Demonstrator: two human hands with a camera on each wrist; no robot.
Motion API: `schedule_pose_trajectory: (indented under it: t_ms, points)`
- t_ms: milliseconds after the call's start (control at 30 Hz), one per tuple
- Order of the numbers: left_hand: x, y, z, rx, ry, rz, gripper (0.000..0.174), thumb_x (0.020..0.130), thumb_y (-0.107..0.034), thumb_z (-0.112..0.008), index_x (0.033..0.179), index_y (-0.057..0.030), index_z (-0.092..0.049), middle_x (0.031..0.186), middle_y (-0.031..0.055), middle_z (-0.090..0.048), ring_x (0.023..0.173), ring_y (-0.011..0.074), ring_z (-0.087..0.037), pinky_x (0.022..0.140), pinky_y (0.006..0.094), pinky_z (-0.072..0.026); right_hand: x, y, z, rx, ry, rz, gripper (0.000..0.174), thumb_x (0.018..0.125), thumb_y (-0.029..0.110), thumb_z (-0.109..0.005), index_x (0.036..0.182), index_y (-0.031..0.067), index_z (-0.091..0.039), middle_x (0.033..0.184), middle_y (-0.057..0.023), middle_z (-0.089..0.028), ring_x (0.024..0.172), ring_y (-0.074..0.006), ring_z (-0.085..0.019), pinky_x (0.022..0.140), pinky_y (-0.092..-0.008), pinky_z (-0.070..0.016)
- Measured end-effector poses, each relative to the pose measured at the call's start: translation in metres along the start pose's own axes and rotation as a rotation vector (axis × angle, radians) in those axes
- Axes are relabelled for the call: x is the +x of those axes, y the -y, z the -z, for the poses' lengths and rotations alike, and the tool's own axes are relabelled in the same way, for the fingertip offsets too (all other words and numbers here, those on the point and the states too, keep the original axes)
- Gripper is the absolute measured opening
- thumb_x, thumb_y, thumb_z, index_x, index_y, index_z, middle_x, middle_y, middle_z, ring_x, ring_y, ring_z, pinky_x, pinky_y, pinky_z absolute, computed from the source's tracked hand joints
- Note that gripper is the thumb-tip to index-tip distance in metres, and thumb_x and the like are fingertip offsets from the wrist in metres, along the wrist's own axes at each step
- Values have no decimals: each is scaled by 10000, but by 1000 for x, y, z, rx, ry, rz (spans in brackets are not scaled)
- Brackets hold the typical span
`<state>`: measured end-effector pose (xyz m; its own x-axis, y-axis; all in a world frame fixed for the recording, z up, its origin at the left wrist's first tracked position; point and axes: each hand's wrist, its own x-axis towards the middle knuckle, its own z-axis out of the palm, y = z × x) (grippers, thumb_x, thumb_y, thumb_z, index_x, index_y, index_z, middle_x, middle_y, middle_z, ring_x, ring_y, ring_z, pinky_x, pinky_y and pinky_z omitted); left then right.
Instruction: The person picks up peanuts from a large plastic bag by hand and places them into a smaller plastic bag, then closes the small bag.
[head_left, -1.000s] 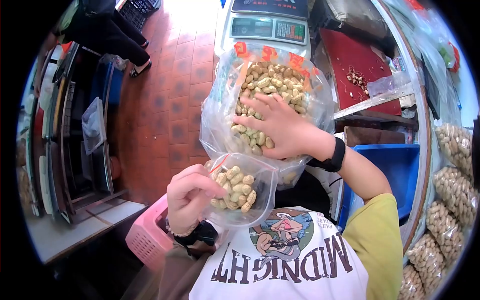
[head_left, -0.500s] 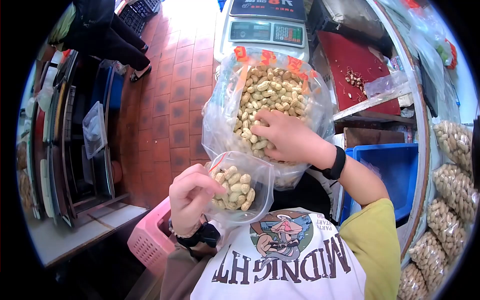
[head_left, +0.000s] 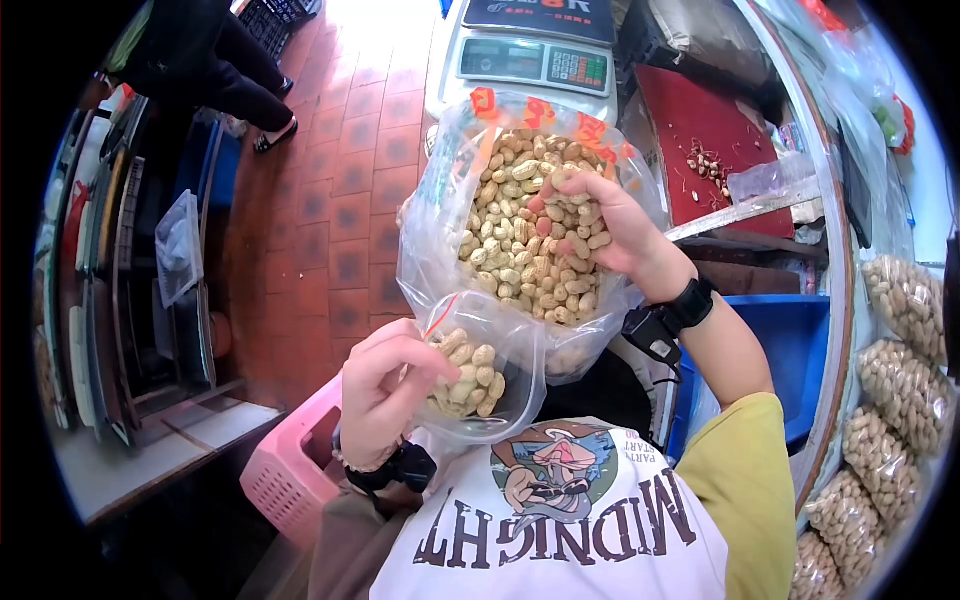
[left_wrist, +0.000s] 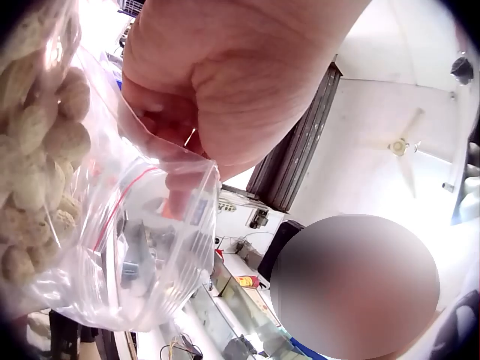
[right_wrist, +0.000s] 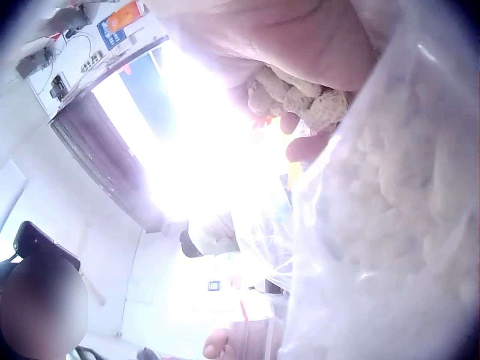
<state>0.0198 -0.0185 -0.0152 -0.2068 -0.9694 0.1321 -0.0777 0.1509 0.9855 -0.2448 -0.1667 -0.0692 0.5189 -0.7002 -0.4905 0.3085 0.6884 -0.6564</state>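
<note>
A large clear plastic bag [head_left: 428, 245] with red lettering stands wide at the top, full of unshelled peanuts [head_left: 500, 235]. Over its right side my right hand [head_left: 632, 235] curls around a handful of peanuts [right_wrist: 322, 106], palm turned up. Lower left, my left hand [head_left: 385, 385] pinches the edge of a small clear zip bag [head_left: 522, 365] with a red strip. Several peanuts [head_left: 475, 385] lie inside this small bag. From the left wrist, the curled left fingers show at the bag's top edge [left_wrist: 187, 161], partly hidden by the palm.
Beyond the large bag sits a digital scale [head_left: 535, 62]. To the right are a red board [head_left: 700, 120] with scraps, a blue bin [head_left: 780, 350] and several filled peanut bags [head_left: 905, 385]. A pink basket [head_left: 290, 465] stands lower left; a person [head_left: 215, 80] stands upper left.
My right hand, earlier spread over and then digging into the peanuts, has turned up and moved right with a handful. My left hand keeps its grip on the zip bag.
</note>
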Motion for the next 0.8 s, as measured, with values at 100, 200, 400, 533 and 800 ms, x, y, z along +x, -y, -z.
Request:
schedule_pose_trajectory:
  t_ms: [100, 200, 400, 533, 800]
  points:
    - [1, -1, -2, 22, -13, 23, 164, 802, 89, -561, 835, -3, -693, 714, 36, -526, 645, 113, -475, 578, 253, -333, 0, -1, -1, -17, 20, -10, 223, 882, 272, -568, 1005, 92, -611, 1006, -53, -633, 838, -149, -612, 620, -282, -491]
    - [1, -2, -2, 27, -29, 47, 162, 806, 85, -563, 834, -7, -693, 709, 30, -519, 641, 110, -463, 575, 251, -325, 1, -5, -3, 34, 68, -44, 228, 882, 267, -566, 1008, 82, -610, 1008, -54, -633, 827, -150, -607, 605, -271, -490]
    - [2, 2, -3, -9, -44, 46, 154, 813, 82, -561, 838, -3, -687, 712, 26, -514, 645, 104, -461, 576, 246, -315, 0, -4, -21, 84, 76, -40, 203, 894, 227, -532, 1002, 64, -585, 1018, -88, -617, 782, -141, -581, 555, -268, -483]
    - [2, 1, -4, -36, -54, 86, 163, 835, 91, -539, 853, 4, -675, 773, 27, -534, 676, 85, -473, 599, 228, -328, -5, -2, -38, 162, 58, 1, 184, 897, 212, -520, 994, 64, -573, 1004, -98, -609, 772, -137, -572, 549, -262, -477]
    - [2, 1, -14, -313, -241, 149, 83, 900, 39, -535, 938, 13, -604, 820, -14, -520, 736, 41, -482, 651, 189, -364, -48, -23, -109, 293, 330, 125, 157, 871, 174, -507, 951, 45, -547, 1041, -122, -575, 761, -134, -597, 543, -268, -486]
